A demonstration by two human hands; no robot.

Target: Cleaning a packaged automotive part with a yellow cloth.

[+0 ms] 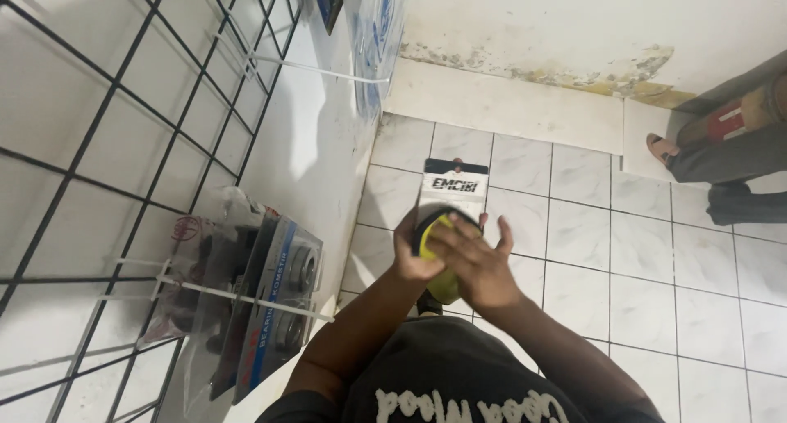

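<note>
While both hands clasp carded yellow pack, wire grid left, open floor right.

The packet I hold has a black-and-white card over a yellow and black part. Under it, the floor tiles are white marbled grey. Left of it, a black wire grid crosses the white wall.
</note>
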